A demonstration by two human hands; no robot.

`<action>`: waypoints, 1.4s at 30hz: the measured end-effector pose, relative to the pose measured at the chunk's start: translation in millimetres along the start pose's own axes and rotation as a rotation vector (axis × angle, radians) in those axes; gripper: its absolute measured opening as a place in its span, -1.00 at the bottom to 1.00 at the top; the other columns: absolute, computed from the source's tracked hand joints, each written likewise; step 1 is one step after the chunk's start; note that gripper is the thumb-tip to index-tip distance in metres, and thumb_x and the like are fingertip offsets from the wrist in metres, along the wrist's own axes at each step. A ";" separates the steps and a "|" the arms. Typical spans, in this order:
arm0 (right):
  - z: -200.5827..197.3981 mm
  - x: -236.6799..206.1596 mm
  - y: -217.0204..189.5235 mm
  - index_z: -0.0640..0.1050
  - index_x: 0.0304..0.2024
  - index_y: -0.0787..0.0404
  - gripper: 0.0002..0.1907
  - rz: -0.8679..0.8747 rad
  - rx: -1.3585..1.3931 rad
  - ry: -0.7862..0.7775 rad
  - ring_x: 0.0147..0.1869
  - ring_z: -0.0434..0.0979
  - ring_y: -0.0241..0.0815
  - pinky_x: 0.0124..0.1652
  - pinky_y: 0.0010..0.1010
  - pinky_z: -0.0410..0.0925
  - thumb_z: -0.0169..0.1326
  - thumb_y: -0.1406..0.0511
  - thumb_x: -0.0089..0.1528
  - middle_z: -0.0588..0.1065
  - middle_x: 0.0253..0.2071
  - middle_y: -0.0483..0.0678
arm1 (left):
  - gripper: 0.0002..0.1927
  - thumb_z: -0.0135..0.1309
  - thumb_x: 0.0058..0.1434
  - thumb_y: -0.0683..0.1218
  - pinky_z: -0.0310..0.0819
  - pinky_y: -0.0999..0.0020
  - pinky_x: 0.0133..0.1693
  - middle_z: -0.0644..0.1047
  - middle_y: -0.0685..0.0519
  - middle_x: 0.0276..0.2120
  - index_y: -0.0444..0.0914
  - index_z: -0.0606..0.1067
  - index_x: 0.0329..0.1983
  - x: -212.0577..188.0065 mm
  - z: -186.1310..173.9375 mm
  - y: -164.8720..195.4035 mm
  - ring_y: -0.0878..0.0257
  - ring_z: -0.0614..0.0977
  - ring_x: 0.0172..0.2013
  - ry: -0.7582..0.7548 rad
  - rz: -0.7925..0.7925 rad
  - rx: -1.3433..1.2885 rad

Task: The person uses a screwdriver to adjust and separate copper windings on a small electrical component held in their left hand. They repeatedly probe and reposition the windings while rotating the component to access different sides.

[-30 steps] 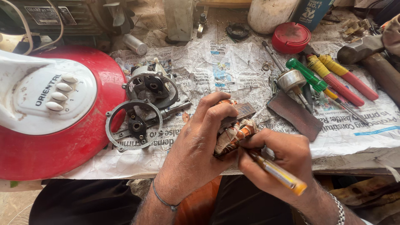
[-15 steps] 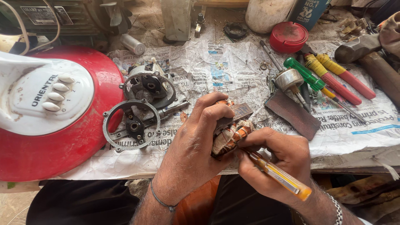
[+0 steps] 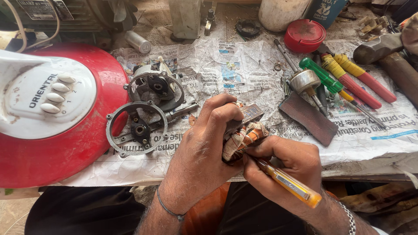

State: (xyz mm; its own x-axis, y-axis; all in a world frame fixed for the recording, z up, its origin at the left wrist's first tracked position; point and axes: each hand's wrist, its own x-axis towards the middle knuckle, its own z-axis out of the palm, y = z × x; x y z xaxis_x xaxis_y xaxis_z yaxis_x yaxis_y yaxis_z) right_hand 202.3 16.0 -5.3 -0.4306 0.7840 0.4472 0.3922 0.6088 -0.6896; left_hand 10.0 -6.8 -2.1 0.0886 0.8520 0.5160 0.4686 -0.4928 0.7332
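Change: over the last second the left hand [image 3: 204, 148] and right hand [image 3: 289, 167] have barely shifted; both stay clamped about the motor winding [image 3: 242, 138] at the near edge of the bench [image 3: 370, 167], and the view has only crept a little.
Meaning: judging by that, the probing at the coil is a slow, steady job and is not finished.
Left hand: curled over the winding from its left, fingers wrapped tightly about it, holding it up off the newspaper [image 3: 244, 65].
Right hand: closed narrow on a yellow-handled screwdriver [image 3: 289, 185], whose tip goes into the winding's lower right side; the tip itself is hidden.
Winding: a dark laminated metal block with copper-coloured coils and pale tape or cloth wrapped about them, partly covered by fingers.
Left of winding: two grey round motor housings [image 3: 146, 115], and beyond them a red fan base [image 3: 87, 143].
Right of winding: a dark flat pad [image 3: 311, 117], then red, green and yellow tool handles [image 3: 348, 80].
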 end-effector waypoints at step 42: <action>-0.3 1.4 4.4 0.50 -0.49 0.27 -0.83 -0.057 -0.031 0.004 -0.63 0.45 -0.52 -0.62 -0.58 0.27 0.28 0.43 0.04 0.47 -0.65 -0.17 | -0.15 0.48 -0.18 -0.19 0.65 0.12 0.05 0.37 -0.07 0.22 -0.18 0.25 0.14 0.0 1.2 1.6 -0.12 0.59 0.14 -0.005 0.002 -0.010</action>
State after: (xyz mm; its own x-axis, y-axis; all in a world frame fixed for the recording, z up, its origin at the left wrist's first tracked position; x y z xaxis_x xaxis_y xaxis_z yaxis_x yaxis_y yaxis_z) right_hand 203.7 19.9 -7.5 -0.4498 0.7483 0.4876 0.3919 0.6559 -0.6451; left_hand 11.8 -7.4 -1.5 0.0936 0.8520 0.5152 0.4598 -0.4960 0.7366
